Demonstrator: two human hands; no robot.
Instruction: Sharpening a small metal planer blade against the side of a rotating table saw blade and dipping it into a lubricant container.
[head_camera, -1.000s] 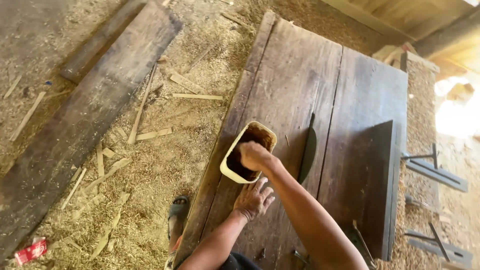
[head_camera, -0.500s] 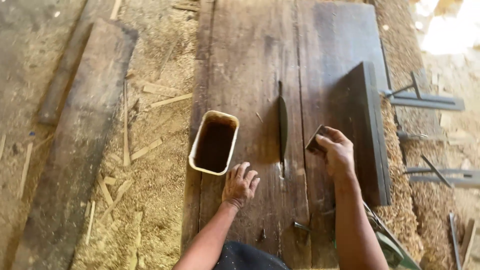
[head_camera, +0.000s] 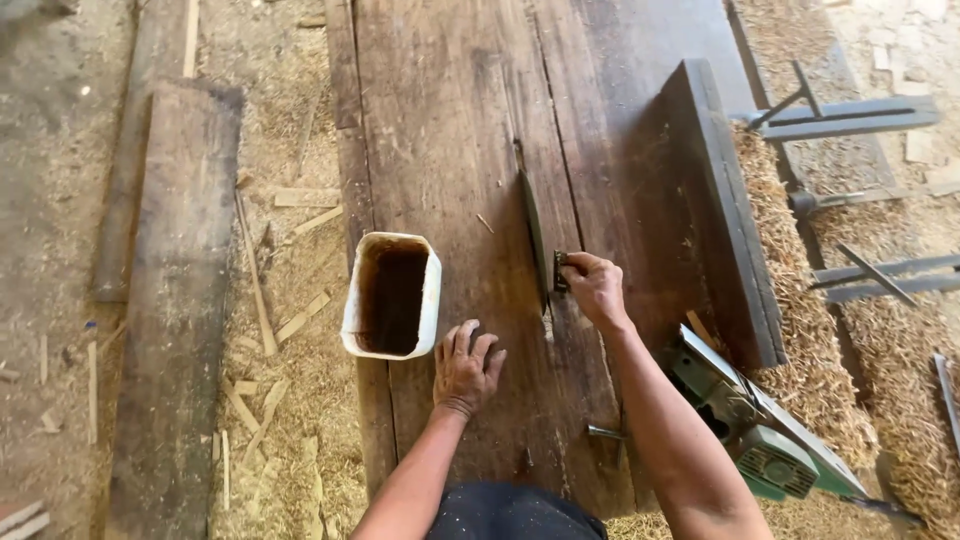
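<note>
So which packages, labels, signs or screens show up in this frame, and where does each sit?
No labels, signs or screens show.
Plastic tub: the only container, on the wooden table's left edge, just ahead of the left hand; rectangular with rounded corners, white, stained dark brown inside.

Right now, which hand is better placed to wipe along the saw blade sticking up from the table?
The right hand: it holds a small dark pad at the saw blade. The left hand rests flat by the tub.
</note>
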